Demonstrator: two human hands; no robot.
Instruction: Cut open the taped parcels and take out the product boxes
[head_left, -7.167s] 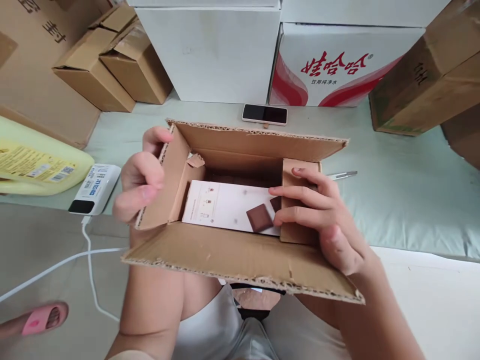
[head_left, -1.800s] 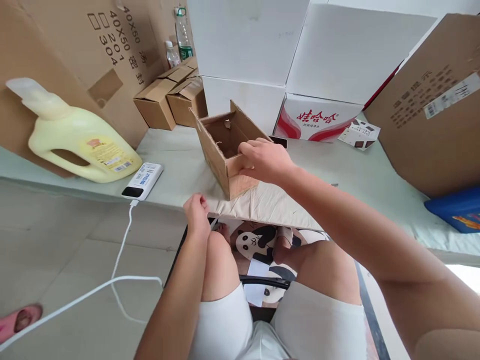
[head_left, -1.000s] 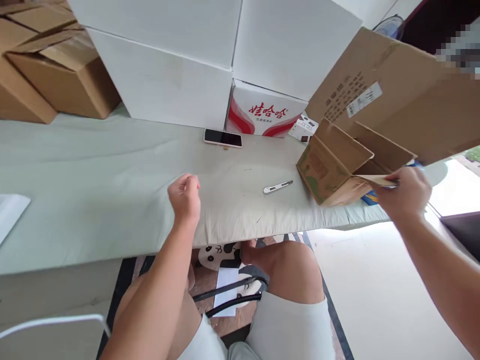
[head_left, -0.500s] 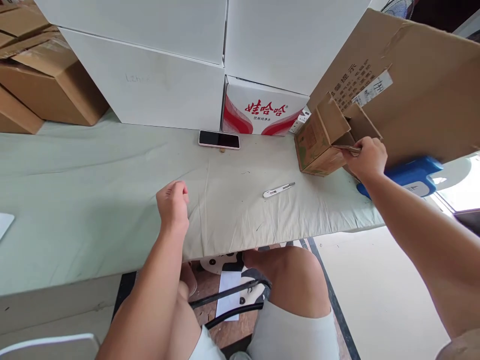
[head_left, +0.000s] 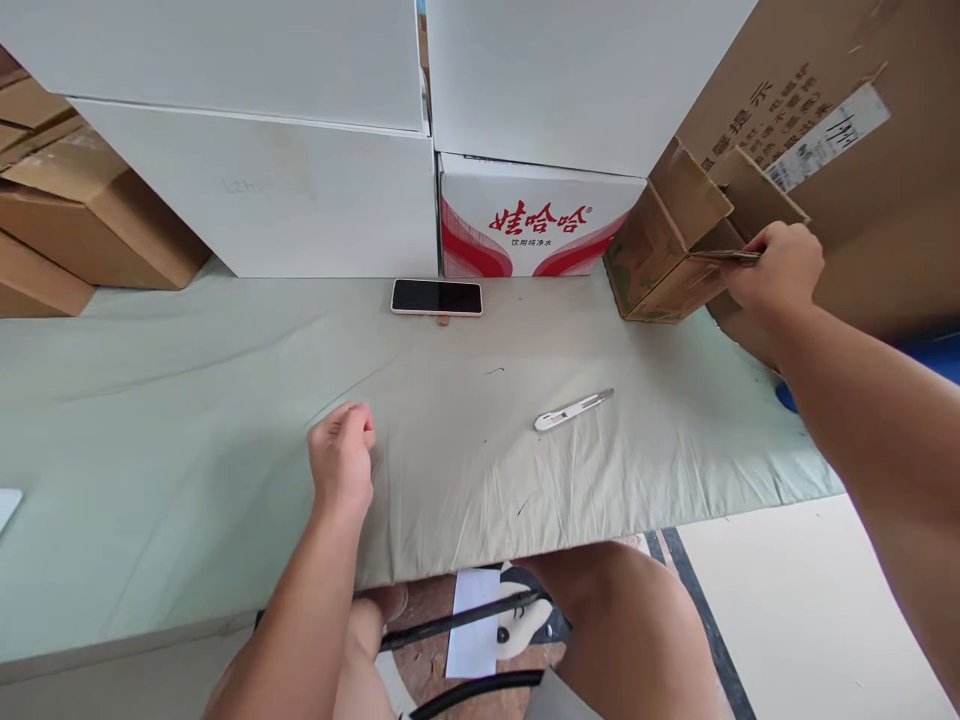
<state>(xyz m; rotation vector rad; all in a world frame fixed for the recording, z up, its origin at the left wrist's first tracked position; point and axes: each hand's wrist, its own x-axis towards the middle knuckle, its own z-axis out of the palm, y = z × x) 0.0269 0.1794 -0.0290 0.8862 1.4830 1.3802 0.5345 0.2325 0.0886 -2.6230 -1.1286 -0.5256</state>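
My right hand (head_left: 784,268) pinches a flap of the small open cardboard box (head_left: 660,262) at the right back of the cloth-covered table (head_left: 247,400). The box stands upright with its flaps raised. My left hand (head_left: 343,450) is closed in a loose fist over the cloth, left of centre; nothing shows in it. Between the hands lies a white utility knife (head_left: 574,410), its blade end pointing right. A phone (head_left: 437,297) with a dark screen rests near the back, on the cloth.
White boxes (head_left: 262,190) are stacked along the back, beside a red-and-white carton (head_left: 536,225). Brown cartons (head_left: 112,220) stand at the far left. A large cardboard sheet (head_left: 862,200) leans at the right, with a blue object (head_left: 937,355) by it.
The view has shifted, and most things on the table appear lower in it. My right hand still grips the box flap. My left hand stays closed over the cloth.
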